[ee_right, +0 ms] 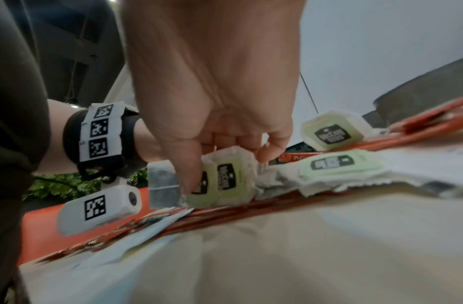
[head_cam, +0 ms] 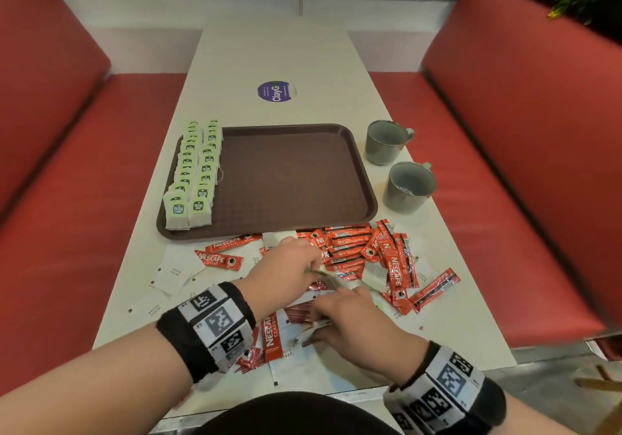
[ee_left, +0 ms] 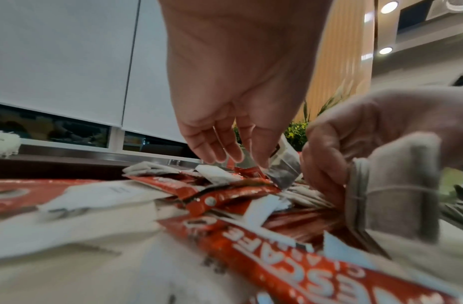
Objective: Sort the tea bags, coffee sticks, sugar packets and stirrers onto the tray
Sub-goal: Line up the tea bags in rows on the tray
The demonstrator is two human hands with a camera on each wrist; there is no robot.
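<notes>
A brown tray (head_cam: 289, 179) lies mid-table with two rows of green-tagged tea bags (head_cam: 195, 179) along its left side. In front of it is a mixed pile of red coffee sticks (head_cam: 350, 246), white sugar packets (head_cam: 176, 271) and loose tea bags (head_cam: 375, 276). My left hand (head_cam: 314, 266) reaches down into the pile and pinches one tea bag (ee_left: 282, 164) at its fingertips (ee_left: 261, 162). Just nearer, my right hand (head_cam: 319, 320) grips a small stack of tea bags (ee_right: 225, 179), which also shows edge-on in the left wrist view (ee_left: 394, 195). Two more tea bags (ee_right: 337, 164) lie beside it.
Two grey mugs (head_cam: 387, 141) (head_cam: 409, 182) stand right of the tray. A round purple sticker (head_cam: 276, 91) lies farther up the white table (head_cam: 276, 51). Red bench seats (head_cam: 505, 165) flank both sides. More coffee sticks (head_cam: 272, 337) and sugar packets lie under my wrists.
</notes>
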